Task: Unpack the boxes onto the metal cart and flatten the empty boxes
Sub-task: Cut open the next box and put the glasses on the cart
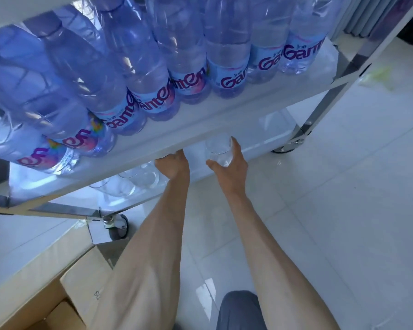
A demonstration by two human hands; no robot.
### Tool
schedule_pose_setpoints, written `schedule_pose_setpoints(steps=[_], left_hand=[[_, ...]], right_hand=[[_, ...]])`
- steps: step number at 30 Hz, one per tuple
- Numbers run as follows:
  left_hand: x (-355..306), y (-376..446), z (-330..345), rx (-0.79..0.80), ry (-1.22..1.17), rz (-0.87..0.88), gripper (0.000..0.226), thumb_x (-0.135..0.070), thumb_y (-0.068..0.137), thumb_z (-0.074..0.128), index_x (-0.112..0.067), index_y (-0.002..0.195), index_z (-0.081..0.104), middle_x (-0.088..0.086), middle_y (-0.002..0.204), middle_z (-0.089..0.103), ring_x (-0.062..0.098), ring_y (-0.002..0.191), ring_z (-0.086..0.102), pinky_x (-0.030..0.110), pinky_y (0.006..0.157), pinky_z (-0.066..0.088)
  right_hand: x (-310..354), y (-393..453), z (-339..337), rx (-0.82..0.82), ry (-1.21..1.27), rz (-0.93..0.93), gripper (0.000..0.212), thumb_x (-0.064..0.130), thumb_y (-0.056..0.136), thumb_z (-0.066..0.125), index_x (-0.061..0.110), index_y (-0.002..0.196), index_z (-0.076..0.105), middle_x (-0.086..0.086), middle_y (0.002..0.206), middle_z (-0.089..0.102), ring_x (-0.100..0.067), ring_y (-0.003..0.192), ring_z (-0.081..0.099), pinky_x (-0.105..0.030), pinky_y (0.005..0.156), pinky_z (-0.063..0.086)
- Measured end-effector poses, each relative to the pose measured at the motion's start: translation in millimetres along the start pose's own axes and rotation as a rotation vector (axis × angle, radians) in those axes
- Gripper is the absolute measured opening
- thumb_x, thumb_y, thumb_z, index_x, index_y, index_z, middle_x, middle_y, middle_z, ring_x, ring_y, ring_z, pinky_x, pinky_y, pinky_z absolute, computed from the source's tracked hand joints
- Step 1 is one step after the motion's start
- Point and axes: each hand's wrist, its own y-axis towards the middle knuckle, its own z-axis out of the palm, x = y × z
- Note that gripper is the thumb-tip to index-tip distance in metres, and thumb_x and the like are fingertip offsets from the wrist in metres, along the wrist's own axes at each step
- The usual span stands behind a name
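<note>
**Glasses going onto the lower shelf, under a loaded bottle shelf**

Here, head view only. Right hand is wrapped around a clear drinking glass, fingers and thumb curled on its sides, holding it at the edge of the cart, just under the lip of the bottle shelf. Left hand reaches under that lip too; its fingertips are hidden, so I cannot tell whether it grips anything. More glasses already stand on the lower shelf, close to the left hand. An open cardboard box sits on the floor at lower left, beside a cart wheel.

Risks, as I judge them: the glass rim could knock the shelf lip overhead on the way in; the left hand, working blind, could tip the standing glasses; glass on glass could chip. The cart is on wheels and may roll if pushed.

Writing: water bottles on the upper shelf carry a purple logo, partly readable as "Ganten". A small printed mark on the box flap is too small to read.
</note>
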Motion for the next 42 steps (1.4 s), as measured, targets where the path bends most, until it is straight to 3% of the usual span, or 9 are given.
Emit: schedule_pose_setpoints(steps=[4, 8, 13, 17, 20, 23, 26, 31, 42], left_hand=[[5.5, -6.0, -9.4, -0.060, -0.063, 0.013, 0.058, -0.019, 0.080, 0.080, 0.000, 0.128, 0.053, 0.012, 0.126, 0.061, 0.027, 0.118, 0.058, 0.020, 0.093, 0.038], [20.7, -26.2, -20.7, -0.066, 0.005, 0.032, 0.045, -0.001, 0.086, 0.057, 0.001, 0.130, 0.054, 0.015, 0.127, 0.059, 0.026, 0.116, 0.057, 0.028, 0.098, 0.044], [62.6, -50.5, -55.8, -0.229, -0.008, -0.116, 0.026, -0.001, 0.082, 0.053, -0.011, 0.103, 0.066, 0.002, 0.096, 0.066, 0.027, 0.095, 0.065, 0.027, 0.079, 0.046], [83.7, -45.6, -88.5, -0.350, -0.077, -0.371, 0.057, -0.004, 0.081, 0.061, -0.009, 0.136, 0.044, 0.014, 0.131, 0.050, 0.036, 0.107, 0.060, 0.042, 0.086, 0.051], [79.1, -36.8, -112.9, -0.395, -0.097, -0.312, 0.075, -0.001, 0.078, 0.067, -0.004, 0.145, 0.033, 0.016, 0.140, 0.043, 0.032, 0.121, 0.050, 0.039, 0.097, 0.046], [77.9, -17.3, -129.2, -0.382, -0.191, -0.258, 0.087, -0.002, 0.066, 0.068, -0.013, 0.144, 0.029, 0.010, 0.136, 0.045, 0.029, 0.109, 0.056, 0.040, 0.092, 0.051], [89.6, 9.0, -132.9, -0.322, -0.170, -0.240, 0.092, -0.014, 0.052, 0.064, -0.022, 0.136, 0.027, 0.013, 0.136, 0.045, 0.039, 0.108, 0.058, 0.050, 0.084, 0.056], [76.3, 13.9, -140.7, -0.167, -0.219, -0.276, 0.106, -0.008, 0.070, 0.066, -0.024, 0.156, 0.006, 0.006, 0.145, 0.040, 0.031, 0.110, 0.056, 0.036, 0.089, 0.050], [88.2, 25.3, -123.4, -0.143, -0.233, -0.217, 0.098, -0.005, 0.072, 0.064, -0.021, 0.156, 0.016, 0.009, 0.153, 0.037, 0.029, 0.129, 0.048, 0.032, 0.102, 0.044]], right_hand=[[-7.1, -6.9, 6.9, 0.028, -0.034, -0.035, 0.089, 0.013, 0.071, 0.082, 0.019, 0.148, 0.039, 0.003, 0.149, 0.047, -0.011, 0.135, 0.043, -0.029, 0.112, 0.035], [-7.0, -9.5, 13.0, 0.032, -0.057, -0.038, 0.089, 0.014, 0.070, 0.082, 0.018, 0.148, 0.040, 0.003, 0.148, 0.047, -0.012, 0.135, 0.043, -0.026, 0.110, 0.035], [-4.5, -27.3, 31.8, 0.113, -0.063, -0.049, 0.088, 0.014, 0.068, 0.084, 0.017, 0.145, 0.042, 0.003, 0.145, 0.051, -0.011, 0.131, 0.047, -0.023, 0.107, 0.036], [-3.0, -45.1, 58.9, 0.237, -0.109, -0.062, 0.084, 0.020, 0.067, 0.086, 0.017, 0.141, 0.046, 0.005, 0.140, 0.054, -0.011, 0.126, 0.050, -0.017, 0.099, 0.037], [-1.5, -46.7, 72.7, 0.260, -0.131, -0.054, 0.085, 0.022, 0.065, 0.086, 0.018, 0.140, 0.046, -0.001, 0.144, 0.047, -0.014, 0.131, 0.045, -0.025, 0.104, 0.037], [1.3, -37.4, 79.5, 0.315, -0.152, -0.065, 0.084, 0.023, 0.062, 0.082, 0.020, 0.137, 0.045, -0.003, 0.145, 0.042, -0.017, 0.135, 0.040, -0.033, 0.106, 0.039], [10.7, -26.7, 86.0, 0.389, -0.171, -0.051, 0.078, 0.020, 0.057, 0.075, 0.021, 0.129, 0.046, 0.001, 0.134, 0.048, -0.015, 0.120, 0.049, -0.026, 0.093, 0.042], [19.7, -21.2, 100.1, 0.448, -0.175, -0.048, 0.074, 0.020, 0.054, 0.069, 0.021, 0.125, 0.047, 0.008, 0.116, 0.057, -0.014, 0.103, 0.055, -0.033, 0.086, 0.053], [7.6, -14.1, 99.7, 0.440, -0.163, -0.095, 0.079, 0.013, 0.065, 0.077, 0.035, 0.133, 0.040, 0.022, 0.113, 0.055, -0.004, 0.101, 0.053, -0.009, 0.075, 0.041]])
